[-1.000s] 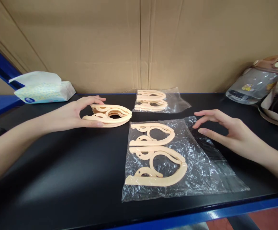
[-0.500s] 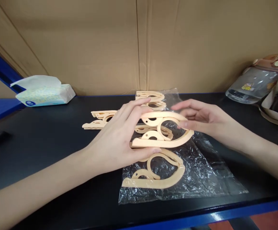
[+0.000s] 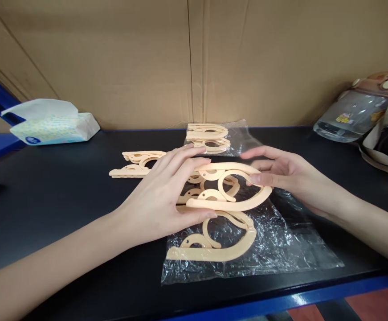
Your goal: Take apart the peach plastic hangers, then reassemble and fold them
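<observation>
Lengthwise, the held hanger (image 3: 229, 205) runs left-to-right, rounded end rightward.

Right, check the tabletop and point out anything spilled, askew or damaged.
Nothing stands out as spilled or damaged. The bottle at the right seems to lean, perhaps only wide-angle distortion. The nearer clear bag is wrinkled, which looks ordinary for thin plastic.

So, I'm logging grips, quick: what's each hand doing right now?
Left hand: part-open around the folded hanger; whether it grips cannot be told.
Right hand: holding the folded hanger by its curved end.
</observation>
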Tool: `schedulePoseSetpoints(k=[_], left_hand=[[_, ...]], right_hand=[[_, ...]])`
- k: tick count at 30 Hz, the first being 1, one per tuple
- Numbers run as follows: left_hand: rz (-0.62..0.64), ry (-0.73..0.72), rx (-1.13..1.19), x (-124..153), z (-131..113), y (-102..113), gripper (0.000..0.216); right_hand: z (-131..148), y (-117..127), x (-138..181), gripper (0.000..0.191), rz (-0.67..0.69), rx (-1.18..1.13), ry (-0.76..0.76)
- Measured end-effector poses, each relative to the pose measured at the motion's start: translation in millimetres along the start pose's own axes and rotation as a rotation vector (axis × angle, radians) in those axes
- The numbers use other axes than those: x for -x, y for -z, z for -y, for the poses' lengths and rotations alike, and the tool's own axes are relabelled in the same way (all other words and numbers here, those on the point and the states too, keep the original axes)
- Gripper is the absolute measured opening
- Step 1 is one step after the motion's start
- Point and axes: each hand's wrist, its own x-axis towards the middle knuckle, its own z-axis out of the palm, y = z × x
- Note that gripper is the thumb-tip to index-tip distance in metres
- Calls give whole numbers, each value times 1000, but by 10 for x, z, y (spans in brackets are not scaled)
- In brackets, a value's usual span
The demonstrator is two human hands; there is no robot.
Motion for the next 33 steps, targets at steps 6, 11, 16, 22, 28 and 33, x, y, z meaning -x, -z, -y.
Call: schedulePoseSetpoints(k=[6,11,16,22,28,33], left_hand=[[-6,7,-41,7,34,-23,68],[-52,-21,-98,1,24,1,64],[-98,-61,-132,5,3,38,61],[-124,-70,-139,5,-22,45,60],[-136,-62,-117,10,-76,29,60],[-120,-59,-96,8,-124,-13,61]], right_hand=[[-17,8,0,48,-31,41,2],[-35,17,-6,45,-10,70,37],[-23,20,25,41,-15,164,133],[2,-11,95,51,-35,455,383],[12,-53,151,74,17,907,679],[50,-81,208,72,-48,1045,779]])
